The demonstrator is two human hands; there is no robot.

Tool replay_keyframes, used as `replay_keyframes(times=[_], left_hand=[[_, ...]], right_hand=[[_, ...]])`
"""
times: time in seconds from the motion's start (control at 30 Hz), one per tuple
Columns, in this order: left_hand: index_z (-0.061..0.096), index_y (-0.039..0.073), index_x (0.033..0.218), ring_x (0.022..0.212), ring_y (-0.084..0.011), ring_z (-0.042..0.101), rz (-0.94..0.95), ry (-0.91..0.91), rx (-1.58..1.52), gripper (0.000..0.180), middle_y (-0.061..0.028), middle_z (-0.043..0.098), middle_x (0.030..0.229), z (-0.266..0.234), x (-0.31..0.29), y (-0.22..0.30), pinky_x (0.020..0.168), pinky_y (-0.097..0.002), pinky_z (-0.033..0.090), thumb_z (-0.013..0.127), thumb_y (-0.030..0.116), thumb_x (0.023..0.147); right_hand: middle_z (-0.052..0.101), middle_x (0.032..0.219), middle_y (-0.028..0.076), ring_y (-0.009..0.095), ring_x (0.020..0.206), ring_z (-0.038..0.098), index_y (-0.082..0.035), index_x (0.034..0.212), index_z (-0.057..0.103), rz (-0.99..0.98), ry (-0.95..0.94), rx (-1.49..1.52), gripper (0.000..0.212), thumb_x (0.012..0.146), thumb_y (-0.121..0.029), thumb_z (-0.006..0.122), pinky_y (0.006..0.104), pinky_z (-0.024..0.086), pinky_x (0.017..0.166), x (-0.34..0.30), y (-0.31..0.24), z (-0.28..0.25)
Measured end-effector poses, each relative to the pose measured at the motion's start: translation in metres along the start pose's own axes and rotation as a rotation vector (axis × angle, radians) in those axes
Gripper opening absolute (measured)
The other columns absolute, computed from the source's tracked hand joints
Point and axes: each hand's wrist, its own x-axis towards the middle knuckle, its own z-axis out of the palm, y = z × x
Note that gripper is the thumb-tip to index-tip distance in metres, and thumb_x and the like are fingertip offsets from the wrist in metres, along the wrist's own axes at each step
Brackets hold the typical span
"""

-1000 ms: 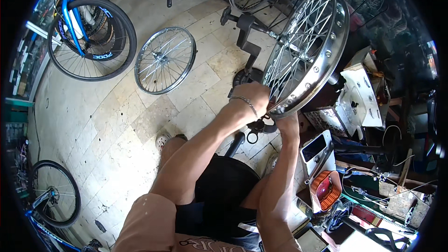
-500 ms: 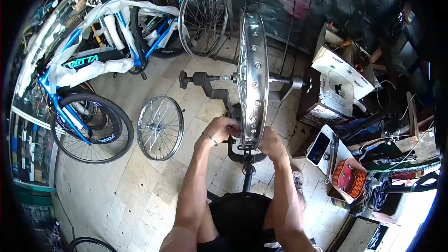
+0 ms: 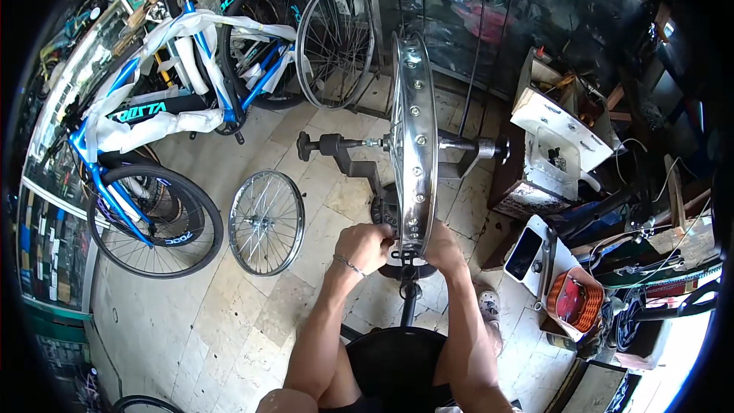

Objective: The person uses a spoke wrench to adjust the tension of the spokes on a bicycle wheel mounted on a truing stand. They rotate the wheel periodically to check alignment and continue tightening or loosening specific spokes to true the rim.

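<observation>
Left of the shiny wheel [image 3: 420,140] held up in a dark stand [image 3: 355,169], the left hand [image 3: 364,248] is curled. On the right, the right hand [image 3: 445,248] is half hidden. Whether anything is pinched cannot be told. The wheel's low end seems worked on; next, steadiness is probably needed.

Single view: your head-worn fisheye looks steeply down and forward over the tiled floor [image 3: 180,321]; your forearms [image 3: 319,340] rise from the lower edge, hands [image 3: 363,248] close, just below centre.
</observation>
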Motion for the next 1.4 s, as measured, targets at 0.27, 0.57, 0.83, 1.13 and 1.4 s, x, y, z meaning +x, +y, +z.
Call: replay_keyframes(times=[0.27, 0.57, 0.83, 1.13, 1.4], left_hand=[[0.067, 0.002, 0.086, 0.074, -0.0172, 0.066, -0.054, -0.277, -0.584, 0.01, -0.0093, 0.068, 0.078, 0.032, 0.031, -0.064, 0.066, -0.0294, 0.051, 0.066, 0.0, 0.077], [0.068, -0.002, 0.09, 0.08, -0.0136, 0.065, -0.097, -0.355, -0.909, 0.018, -0.0074, 0.068, 0.086, 0.043, 0.047, -0.054, 0.075, -0.0272, 0.056, 0.052, -0.007, 0.085], [0.066, 0.005, 0.104, 0.081, -0.0086, 0.059, -0.092, -0.382, -0.739, 0.024, -0.002, 0.068, 0.086, 0.039, 0.049, -0.058, 0.071, -0.0273, 0.05, 0.063, -0.003, 0.082], [0.07, 0.005, 0.093, 0.077, -0.0097, 0.061, -0.084, -0.414, -0.599, 0.018, -0.0035, 0.069, 0.081, 0.034, 0.04, -0.061, 0.07, -0.0258, 0.047, 0.073, 0.014, 0.078], [0.071, 0.005, 0.09, 0.072, -0.008, 0.059, -0.06, -0.397, -0.704, 0.021, -0.0014, 0.069, 0.079, 0.055, 0.044, -0.082, 0.067, -0.0264, 0.047, 0.074, 0.023, 0.08]], right_hand=[[0.065, 0.079, 0.021, 0.034, 0.075, 0.064, -0.003, 0.088, 0.068, 0.068, -0.043, 0.002, 0.022, 0.08, -0.021, 0.059, 0.0381, 0.049, 0.069, 0.001, 0.006, -0.005], [0.064, 0.071, 0.016, 0.023, 0.066, 0.061, 0.0, 0.082, 0.065, 0.076, -0.092, 0.008, 0.023, 0.075, -0.022, 0.063, 0.0347, 0.047, 0.065, 0.001, 0.008, -0.01], [0.067, 0.08, 0.017, 0.022, 0.075, 0.066, -0.003, 0.098, 0.067, 0.019, -0.075, -0.108, 0.028, 0.079, -0.024, 0.064, 0.0356, 0.049, 0.07, -0.004, -0.008, -0.016], [0.068, 0.073, 0.011, 0.013, 0.066, 0.063, 0.005, 0.092, 0.069, 0.017, -0.138, 0.274, 0.026, 0.076, -0.015, 0.07, 0.0267, 0.048, 0.06, -0.005, -0.002, -0.017], [0.066, 0.071, 0.006, 0.009, 0.063, 0.057, 0.005, 0.088, 0.069, 0.066, -0.167, 0.39, 0.015, 0.075, -0.001, 0.067, 0.0239, 0.044, 0.056, -0.01, -0.011, -0.013]])
